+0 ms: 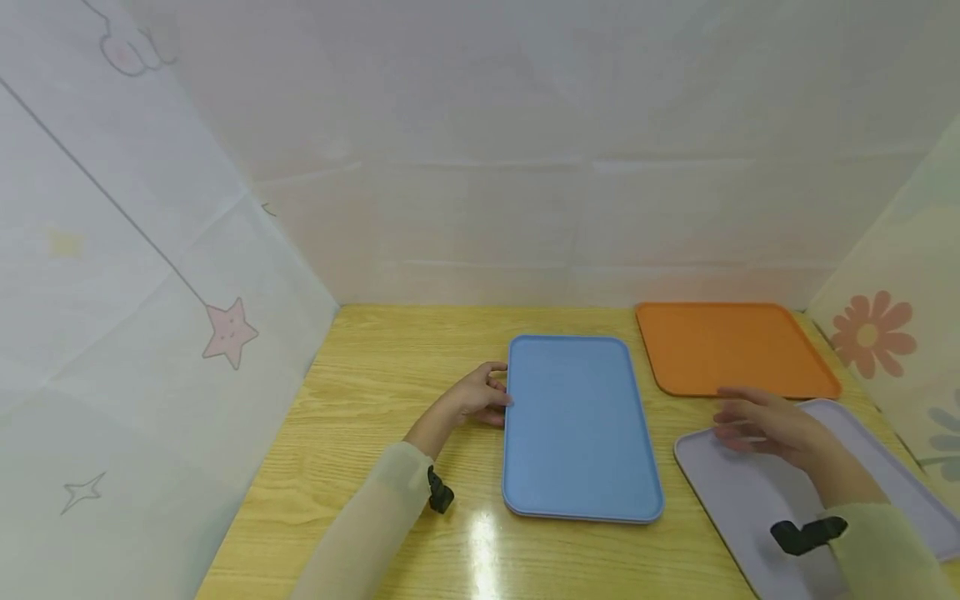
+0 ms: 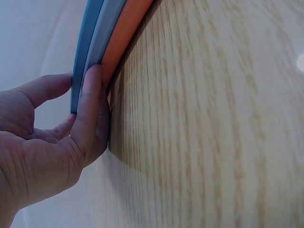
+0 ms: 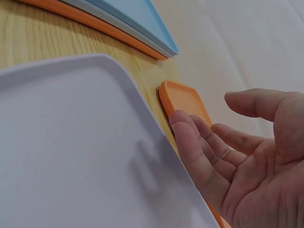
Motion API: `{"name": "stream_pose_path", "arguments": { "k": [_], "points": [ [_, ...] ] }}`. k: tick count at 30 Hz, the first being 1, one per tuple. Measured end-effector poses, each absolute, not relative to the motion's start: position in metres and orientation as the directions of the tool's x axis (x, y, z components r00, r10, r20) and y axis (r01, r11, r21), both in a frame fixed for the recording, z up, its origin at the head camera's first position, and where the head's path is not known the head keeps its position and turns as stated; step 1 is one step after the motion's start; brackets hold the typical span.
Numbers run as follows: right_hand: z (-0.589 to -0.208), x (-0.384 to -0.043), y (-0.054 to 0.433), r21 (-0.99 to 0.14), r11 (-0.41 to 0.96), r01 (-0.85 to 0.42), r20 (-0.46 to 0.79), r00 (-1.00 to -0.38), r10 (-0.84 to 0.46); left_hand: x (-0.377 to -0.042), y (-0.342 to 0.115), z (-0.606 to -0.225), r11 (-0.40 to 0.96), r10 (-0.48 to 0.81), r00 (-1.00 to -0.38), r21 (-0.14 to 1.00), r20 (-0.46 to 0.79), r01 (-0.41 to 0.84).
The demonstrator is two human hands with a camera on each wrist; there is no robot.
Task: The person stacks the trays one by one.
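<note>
On the desk (image 1: 360, 367), the blue tray's (image 1: 573, 425) long side is touched by loose left fingers (image 2: 87, 114); spread, seemingly empty right fingers (image 3: 194, 154) are held above the lilac tray (image 1: 742, 496).

the rectangular, round-cornered blue plastic tray (image 1: 577, 425) is plain; beneath it show a pale grey plastic rim (image 2: 105, 35) and an orange plastic rim (image 2: 123, 35). in the head view, the plain rectangular orange plastic tray (image 1: 738, 350) lies at 3 o'clock, the rectangular pale lavender plastic tray (image 1: 757, 500) at 4 o'clock. the yellow-brown wooden table (image 1: 390, 350) has streaky grain. the white sheet (image 1: 135, 333) carries 1 pink star (image 1: 230, 333) at 9 o'clock; 1 coral flower (image 1: 873, 354), yellow-centred, sits at 3 o'clock.
</note>
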State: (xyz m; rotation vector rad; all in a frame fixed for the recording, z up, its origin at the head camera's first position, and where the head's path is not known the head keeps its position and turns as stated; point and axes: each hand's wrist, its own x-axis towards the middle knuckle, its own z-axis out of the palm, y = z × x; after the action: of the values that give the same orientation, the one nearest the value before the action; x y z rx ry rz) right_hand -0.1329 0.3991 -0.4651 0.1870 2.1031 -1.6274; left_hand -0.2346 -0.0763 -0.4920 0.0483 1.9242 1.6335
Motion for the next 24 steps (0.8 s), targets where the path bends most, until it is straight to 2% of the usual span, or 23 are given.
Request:
{"name": "stream_pose_path", "arguments": {
  "k": [7,13,19,24],
  "points": [
    [-0.468,-0.121,0.42,-0.888,0.243,0.391,-0.437,-0.882,-0.177,-0.235,-0.077,-0.492,0.248,0.4,-0.813,0.904,-0.423,-0.348],
    [-0.471,-0.11,0.435,-0.882,0.259,0.394,-0.44,-0.884,-0.155,-0.236,-0.078,-0.492,0.256,0.4,-0.812,0.903,-0.424,-0.345],
    [-0.475,-0.102,0.453,-0.882,0.203,0.424,-0.455,-0.88,-0.136,-0.236,-0.078,-0.491,0.259,0.403,-0.811,0.903,-0.424,-0.343],
    [-0.476,-0.095,0.468,-0.858,0.229,0.46,-0.49,-0.867,-0.092,-0.235,-0.077,-0.489,0.259,0.401,-0.811,0.902,-0.425,-0.345]
  ]
}}
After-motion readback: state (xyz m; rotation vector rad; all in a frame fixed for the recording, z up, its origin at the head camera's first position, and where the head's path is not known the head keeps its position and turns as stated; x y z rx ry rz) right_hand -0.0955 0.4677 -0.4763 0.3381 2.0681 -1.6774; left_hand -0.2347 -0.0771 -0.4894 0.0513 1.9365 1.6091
